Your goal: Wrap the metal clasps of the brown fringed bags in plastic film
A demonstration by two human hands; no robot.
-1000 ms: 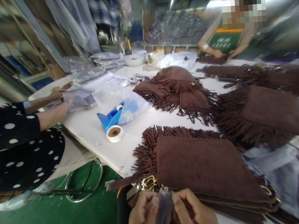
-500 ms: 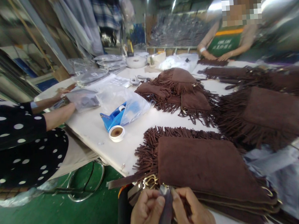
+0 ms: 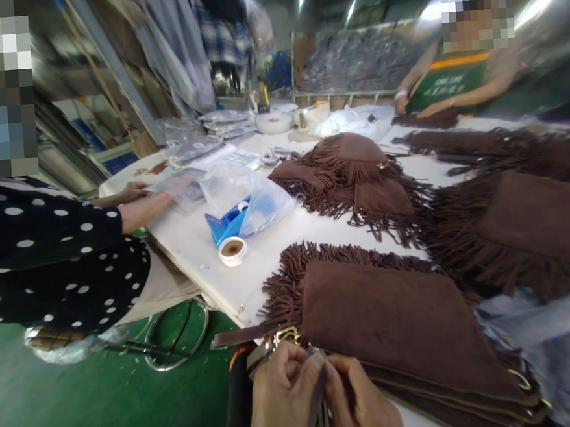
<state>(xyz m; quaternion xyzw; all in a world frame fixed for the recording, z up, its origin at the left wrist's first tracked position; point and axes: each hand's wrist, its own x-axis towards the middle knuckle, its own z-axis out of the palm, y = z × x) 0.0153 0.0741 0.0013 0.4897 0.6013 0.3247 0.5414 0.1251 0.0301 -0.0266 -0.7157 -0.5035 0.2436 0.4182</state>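
Note:
My left hand (image 3: pixel 283 396) pinches a narrow dark strap (image 3: pixel 317 393) near the table's front edge. From the other side my right hand (image 3: pixel 359 397) closes its fingertips on the same strap, so both hands meet around it. A gold-coloured clasp hangs below between the palms. Just beyond my fingers lies a stack of brown fringed suede bags (image 3: pixel 384 304), the top one flat with its fringe turned away from me. Gold hooks (image 3: pixel 286 336) and strap ends stick out at the stack's left corner. My fingertips partly hide the strap's upper end.
More fringed bags (image 3: pixel 360 176) are piled mid-table and at the right. A blue tape dispenser (image 3: pixel 230 224) under clear plastic stands beside a tape roll (image 3: pixel 232 250). A co-worker in a dotted top (image 3: pixel 48 249) handles a plastic bag at left; another in a green apron (image 3: pixel 456 81) works across the table.
My fingertips have drawn closer together on the strap, covering its upper end. The view has shifted slightly left. The co-worker at left has moved the plastic bag.

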